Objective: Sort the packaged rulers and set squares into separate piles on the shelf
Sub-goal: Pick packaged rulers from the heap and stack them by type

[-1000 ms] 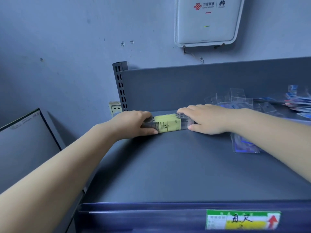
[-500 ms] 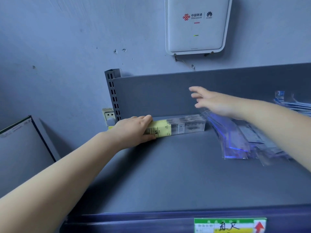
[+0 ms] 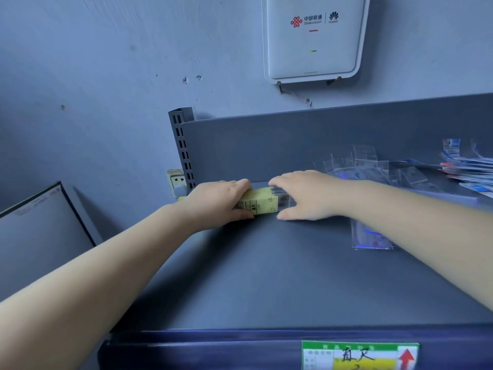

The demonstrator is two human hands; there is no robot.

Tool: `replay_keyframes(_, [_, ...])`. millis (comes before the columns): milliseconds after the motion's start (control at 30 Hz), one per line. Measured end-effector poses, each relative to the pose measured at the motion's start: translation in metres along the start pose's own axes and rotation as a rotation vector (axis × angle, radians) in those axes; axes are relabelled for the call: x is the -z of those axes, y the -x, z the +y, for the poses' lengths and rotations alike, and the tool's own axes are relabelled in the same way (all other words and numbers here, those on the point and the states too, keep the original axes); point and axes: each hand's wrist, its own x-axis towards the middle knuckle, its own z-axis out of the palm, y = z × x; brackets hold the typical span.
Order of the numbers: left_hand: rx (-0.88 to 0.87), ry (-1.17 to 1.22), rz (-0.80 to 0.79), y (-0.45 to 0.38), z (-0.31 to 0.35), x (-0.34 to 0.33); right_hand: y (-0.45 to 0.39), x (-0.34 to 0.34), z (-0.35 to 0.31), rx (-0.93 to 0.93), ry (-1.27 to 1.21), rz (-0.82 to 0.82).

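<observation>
A stack of packaged rulers (image 3: 262, 202) with yellow labels lies along the back left of the grey shelf (image 3: 266, 276). My left hand (image 3: 218, 201) grips its left end, thumb in front. My right hand (image 3: 306, 194) covers its right end, fingers over the top and thumb on the shelf. Clear packets of set squares (image 3: 370, 236) lie loose behind and under my right forearm. More packets (image 3: 469, 166) are heaped at the far right.
The shelf's back panel (image 3: 320, 140) rises right behind the rulers, with a slotted upright post (image 3: 182, 145) at its left. A wall socket (image 3: 177, 180) sits beside the post. A white router (image 3: 313, 38) hangs above. A price label (image 3: 360, 355) marks the front lip.
My right hand came back from above the set-square packets and settled on the right end of the ruler stack. My left hand kept its hold on the left end.
</observation>
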Motion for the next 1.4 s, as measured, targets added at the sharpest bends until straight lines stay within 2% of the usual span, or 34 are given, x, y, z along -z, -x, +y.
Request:
replay_keyframes(100, [-0.026, -0.073, 0.024, -0.001, -0.002, 0.017, -0.010, -0.001, -0.013, 0.011, -0.033, 0.017])
replay_keyframes(133, [-0.033, -0.105, 0.078, 0.000, -0.006, 0.026, -0.012, 0.002, -0.013, 0.010, -0.083, 0.030])
replay_keyframes(167, [-0.048, -0.129, 0.198, 0.001, -0.012, 0.036, -0.013, 0.004, -0.012, 0.010, -0.153, 0.054])
replay_keyframes(233, [0.012, -0.106, 0.559, 0.005, -0.026, 0.058, -0.013, 0.011, -0.006, 0.014, -0.322, 0.136])
replay_keyframes(300, [0.230, 0.142, 0.862, 0.010, -0.030, 0.074, -0.010, 0.018, 0.000, 0.009, -0.529, 0.213])
replay_keyframes(333, [0.343, 0.340, 0.903, 0.011, -0.027, 0.079, -0.008, 0.022, 0.001, 0.013, -0.640, 0.245])
replay_keyframes(367, [0.420, 0.567, 0.856, 0.008, -0.021, 0.081, -0.007, 0.026, 0.001, 0.023, -0.752, 0.275])
replay_keyframes(433, [0.433, 0.899, 0.644, 0.000, -0.005, 0.079, -0.007, 0.028, -0.001, 0.036, -0.937, 0.323])
replay_keyframes(500, [0.289, 0.968, 0.514, -0.010, 0.010, 0.072, -0.010, 0.024, -0.002, 0.033, -0.984, 0.321])
replay_keyframes(567, [0.192, 1.024, 0.503, -0.015, 0.019, 0.069, -0.009, 0.018, 0.000, 0.021, -0.958, 0.248])
replay_keyframes(667, [0.162, 1.138, 0.490, -0.018, 0.024, 0.069, -0.006, 0.022, 0.006, -0.006, -0.888, 0.150])
replay_keyframes(767, [0.180, 1.144, 0.472, -0.021, 0.029, 0.072, -0.003, 0.032, 0.011, -0.027, -0.841, 0.114])
replay_keyframes(867, [0.151, 1.136, 0.484, -0.023, 0.035, 0.076, 0.002, 0.036, 0.009, 0.008, -0.779, 0.171])
replay_keyframes(1000, [0.106, 1.109, 0.488, -0.025, 0.033, 0.085, 0.007, 0.036, 0.009, 0.046, -0.837, 0.217])
replay_keyframes(1167, [0.122, 1.162, 0.339, -0.015, 0.039, 0.056, 0.012, 0.027, 0.011, 0.004, -0.781, 0.141])
replay_keyframes(1300, [0.184, 1.191, 0.422, -0.015, 0.039, 0.055, 0.014, 0.035, 0.002, -0.006, -0.817, 0.230])
replay_keyframes(1400, [0.175, 0.967, 0.396, -0.010, 0.043, 0.046, 0.016, 0.029, -0.001, -0.032, -0.737, 0.172])
